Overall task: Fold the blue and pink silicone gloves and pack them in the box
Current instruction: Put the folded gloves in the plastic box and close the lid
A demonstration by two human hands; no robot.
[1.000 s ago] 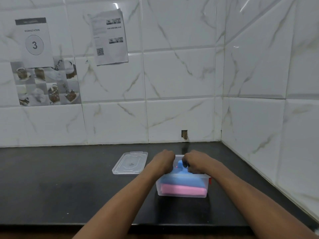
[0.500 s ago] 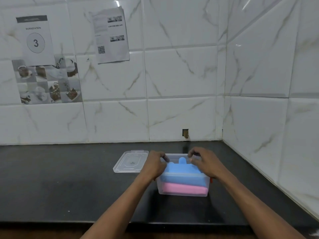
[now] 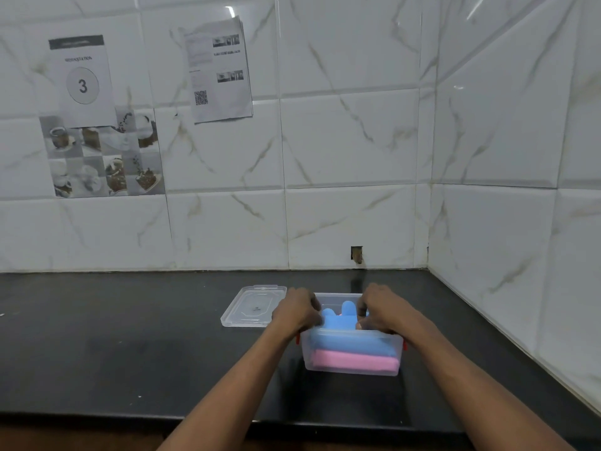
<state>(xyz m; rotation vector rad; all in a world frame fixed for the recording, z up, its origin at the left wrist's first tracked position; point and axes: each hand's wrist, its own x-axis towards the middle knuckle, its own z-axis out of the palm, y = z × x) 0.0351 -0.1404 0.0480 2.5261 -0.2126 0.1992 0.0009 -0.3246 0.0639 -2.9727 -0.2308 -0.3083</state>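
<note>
A clear plastic box (image 3: 353,369) with small red side clips stands on the black counter. Inside it the folded pink glove (image 3: 354,360) lies at the bottom, with the blue glove (image 3: 344,336) on top of it. Two blue glove fingers stick up above the box's rim. My left hand (image 3: 297,312) presses on the blue glove at the box's left end. At the right end my right hand (image 3: 383,309) presses on the same glove, fingers curled down into the box.
The box's clear lid (image 3: 252,305) lies flat on the black counter (image 3: 113,336) just left of the box. Tiled walls close off the back and the right side. The counter's front edge runs near the bottom of the view.
Both hands moved apart from the middle of the box to its two ends and now push down on the blue glove. Its fingers have come into view between them.
</note>
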